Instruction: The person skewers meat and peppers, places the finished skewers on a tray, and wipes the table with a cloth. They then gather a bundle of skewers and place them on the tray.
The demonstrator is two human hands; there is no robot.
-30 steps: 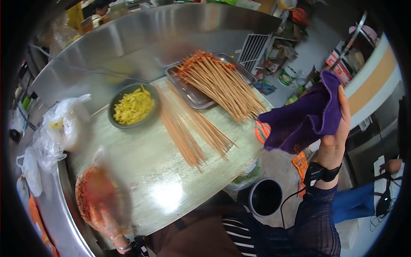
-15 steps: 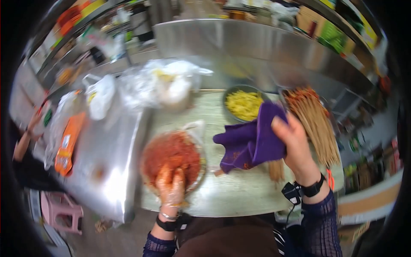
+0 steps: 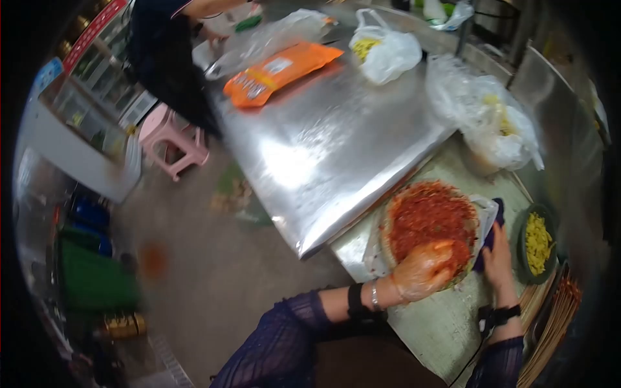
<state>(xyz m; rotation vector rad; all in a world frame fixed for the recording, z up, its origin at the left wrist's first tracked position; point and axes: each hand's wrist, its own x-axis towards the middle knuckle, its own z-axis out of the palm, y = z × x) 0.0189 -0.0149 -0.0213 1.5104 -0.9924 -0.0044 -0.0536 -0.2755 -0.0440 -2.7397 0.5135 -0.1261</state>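
Note:
My left hand (image 3: pixel 424 268), in a clear plastic glove smeared red, lies over the near side of a round bowl of chunky red mixture (image 3: pixel 433 210). Its fingers are curled in and touch the mixture; whether they grip any is hidden. On the bowl's right side, my bare right hand (image 3: pixel 498 262) holds a purple cloth (image 3: pixel 490 236), most of it covered by the hand. White plastic (image 3: pixel 486 216) shows between cloth and bowl. Just right of that hand stands a dark bowl of yellow cut pieces (image 3: pixel 538 242).
Skewers (image 3: pixel 559 313) with red tips lie at the right edge. A metal table (image 3: pixel 323 149) adjoins, bearing an orange packet (image 3: pixel 281 74) and a white bag (image 3: pixel 388 55). Another plastic bag (image 3: pixel 498 126) sits behind the bowl. A person (image 3: pixel 168 58) stands beyond, near a pink stool (image 3: pixel 171 139).
The view has swung left. My right hand has brought the purple cloth from above the table down to the side of the red mixture's bowl. My left hand stays at the mixture.

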